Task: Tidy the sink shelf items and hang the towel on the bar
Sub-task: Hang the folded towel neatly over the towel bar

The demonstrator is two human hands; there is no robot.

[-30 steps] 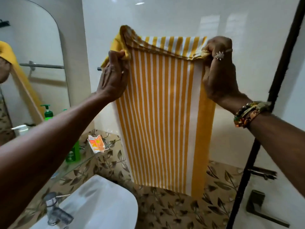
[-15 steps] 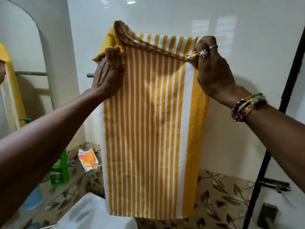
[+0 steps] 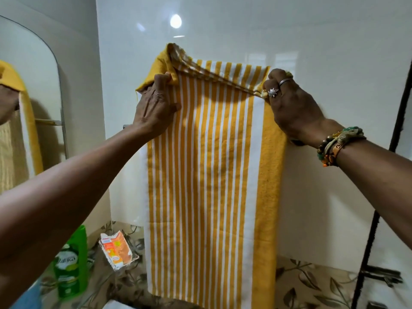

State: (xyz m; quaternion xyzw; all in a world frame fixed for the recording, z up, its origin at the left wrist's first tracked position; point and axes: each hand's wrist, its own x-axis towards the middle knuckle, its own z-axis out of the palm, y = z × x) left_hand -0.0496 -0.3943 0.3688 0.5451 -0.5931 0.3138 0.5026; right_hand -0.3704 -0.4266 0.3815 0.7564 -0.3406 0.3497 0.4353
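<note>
- The yellow-and-white striped towel (image 3: 211,175) hangs flat in front of the white wall, with its top edge bunched and held high.
- My left hand (image 3: 156,108) grips the top left corner, fingers curled into the cloth.
- My right hand (image 3: 292,108) pinches the top right corner.
- Low on the left, a green bottle (image 3: 71,264) and an orange packet (image 3: 117,249) sit on the shelf (image 3: 100,273).
- The packet is just beside the towel's edge.

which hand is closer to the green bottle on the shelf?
Left. The left hand grips the towel at its top-left corner, up and right of the green bottle; the right hand grips the top-right corner, farther across.
</note>
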